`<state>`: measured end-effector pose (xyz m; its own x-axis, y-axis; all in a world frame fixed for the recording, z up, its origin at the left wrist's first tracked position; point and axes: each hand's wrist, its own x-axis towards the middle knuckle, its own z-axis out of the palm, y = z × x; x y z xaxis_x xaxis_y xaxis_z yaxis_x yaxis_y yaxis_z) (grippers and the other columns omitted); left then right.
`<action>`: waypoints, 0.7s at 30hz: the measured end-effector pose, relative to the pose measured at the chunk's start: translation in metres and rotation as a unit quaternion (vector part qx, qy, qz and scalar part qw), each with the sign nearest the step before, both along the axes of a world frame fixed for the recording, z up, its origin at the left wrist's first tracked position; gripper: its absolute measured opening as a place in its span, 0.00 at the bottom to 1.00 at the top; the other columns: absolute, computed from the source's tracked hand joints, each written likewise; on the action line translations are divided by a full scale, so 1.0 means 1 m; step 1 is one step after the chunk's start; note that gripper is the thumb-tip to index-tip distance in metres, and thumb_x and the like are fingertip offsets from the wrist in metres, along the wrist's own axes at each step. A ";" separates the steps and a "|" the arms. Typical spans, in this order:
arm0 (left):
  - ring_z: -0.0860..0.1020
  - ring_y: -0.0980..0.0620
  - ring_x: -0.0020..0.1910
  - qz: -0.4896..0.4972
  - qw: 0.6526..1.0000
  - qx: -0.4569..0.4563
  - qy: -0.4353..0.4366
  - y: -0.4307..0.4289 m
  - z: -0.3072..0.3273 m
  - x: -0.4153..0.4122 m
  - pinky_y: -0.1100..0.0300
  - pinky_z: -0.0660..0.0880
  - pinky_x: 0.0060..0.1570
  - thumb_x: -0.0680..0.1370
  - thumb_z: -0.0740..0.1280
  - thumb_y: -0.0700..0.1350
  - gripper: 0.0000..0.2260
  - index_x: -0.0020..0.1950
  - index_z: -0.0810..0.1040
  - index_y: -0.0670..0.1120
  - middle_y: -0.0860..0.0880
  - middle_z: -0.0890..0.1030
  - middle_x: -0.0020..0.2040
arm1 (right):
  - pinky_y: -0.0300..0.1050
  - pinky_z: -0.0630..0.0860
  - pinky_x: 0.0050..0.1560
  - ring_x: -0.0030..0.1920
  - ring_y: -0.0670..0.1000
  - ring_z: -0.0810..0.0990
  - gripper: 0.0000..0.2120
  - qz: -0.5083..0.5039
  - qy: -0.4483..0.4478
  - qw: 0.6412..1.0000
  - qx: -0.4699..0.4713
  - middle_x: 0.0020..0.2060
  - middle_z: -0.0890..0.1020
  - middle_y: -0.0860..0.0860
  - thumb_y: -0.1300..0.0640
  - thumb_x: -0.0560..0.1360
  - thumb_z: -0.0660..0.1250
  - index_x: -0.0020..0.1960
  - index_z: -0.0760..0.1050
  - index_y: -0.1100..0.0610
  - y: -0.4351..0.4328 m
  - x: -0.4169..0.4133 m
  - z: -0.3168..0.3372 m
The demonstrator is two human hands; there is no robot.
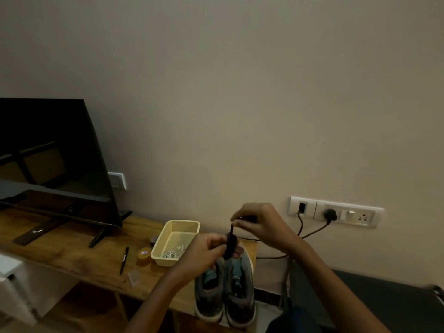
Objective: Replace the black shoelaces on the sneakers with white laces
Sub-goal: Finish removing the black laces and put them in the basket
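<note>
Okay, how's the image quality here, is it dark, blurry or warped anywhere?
Head view: dim, yellowish light; the sneakers and black lace are murky; left hand and right hand look slightly soft; the TV screen mirrors the room; wide-angle warp slants it and the socket strip.

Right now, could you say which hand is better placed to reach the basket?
Probably left: the left hand sits beside the basket; the right hand is farther, pinching the black lace.

Black lace — blurred (partly hidden).
</note>
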<state>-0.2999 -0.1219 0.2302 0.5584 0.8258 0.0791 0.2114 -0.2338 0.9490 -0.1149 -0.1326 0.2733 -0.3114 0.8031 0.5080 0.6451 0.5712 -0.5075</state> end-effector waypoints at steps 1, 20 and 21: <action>0.82 0.51 0.51 -0.026 0.999 -0.025 -0.019 -0.003 0.005 -0.001 0.49 0.75 0.50 0.77 0.66 0.44 0.06 0.50 0.82 0.50 0.50 0.85 0.48 | 0.36 0.75 0.40 0.39 0.42 0.79 0.06 -0.002 0.041 0.999 -0.023 0.39 0.81 0.46 0.61 0.73 0.69 0.48 0.82 0.61 0.003 0.003 0.000; 0.81 0.54 0.40 0.089 0.995 0.016 -0.040 0.002 -0.021 0.002 0.59 0.73 0.35 0.80 0.60 0.36 0.12 0.48 0.81 0.48 0.50 0.84 0.41 | 0.46 0.76 0.47 0.45 0.50 0.79 0.09 -0.020 -0.126 0.992 0.021 0.47 0.82 0.51 0.60 0.76 0.65 0.53 0.81 0.55 -0.020 -0.024 -0.005; 0.81 0.54 0.42 0.071 0.997 0.011 -0.040 0.001 -0.020 0.001 0.60 0.73 0.35 0.81 0.59 0.38 0.11 0.50 0.80 0.47 0.51 0.84 0.42 | 0.46 0.77 0.46 0.43 0.49 0.79 0.07 -0.023 -0.105 0.994 0.020 0.45 0.83 0.51 0.60 0.75 0.66 0.51 0.81 0.56 -0.014 -0.023 -0.001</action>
